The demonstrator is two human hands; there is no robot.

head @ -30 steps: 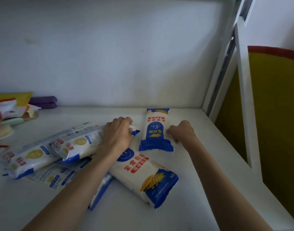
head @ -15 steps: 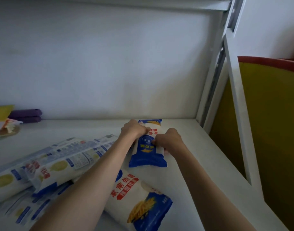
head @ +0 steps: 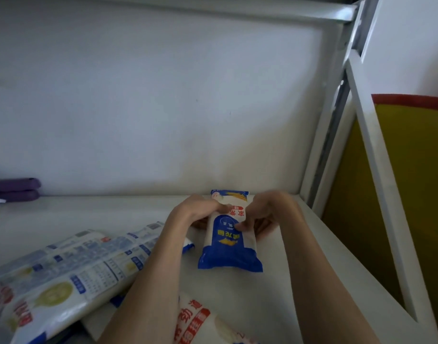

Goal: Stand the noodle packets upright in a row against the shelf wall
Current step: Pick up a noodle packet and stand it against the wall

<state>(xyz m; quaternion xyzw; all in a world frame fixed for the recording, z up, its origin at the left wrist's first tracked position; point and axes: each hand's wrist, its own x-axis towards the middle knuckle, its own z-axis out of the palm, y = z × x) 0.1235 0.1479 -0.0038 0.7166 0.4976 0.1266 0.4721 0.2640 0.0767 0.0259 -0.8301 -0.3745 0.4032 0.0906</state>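
Note:
A blue-and-white noodle packet lies lengthwise on the white shelf, its far end close to the back wall. My left hand grips its left side near the far end. My right hand grips its right side, thumb on the printed face. Several more noodle packets lie flat in a pile at the left. One more white packet with red lettering lies under my left forearm at the bottom edge.
A purple object lies at the far left against the wall. A white metal upright and diagonal frame bound the shelf on the right, with a yellow panel beyond them. An upper shelf edge runs overhead.
My left hand left the pile and came over to the blue packet. Both hands have closed around its sides, and my view has shifted closer and to the right.

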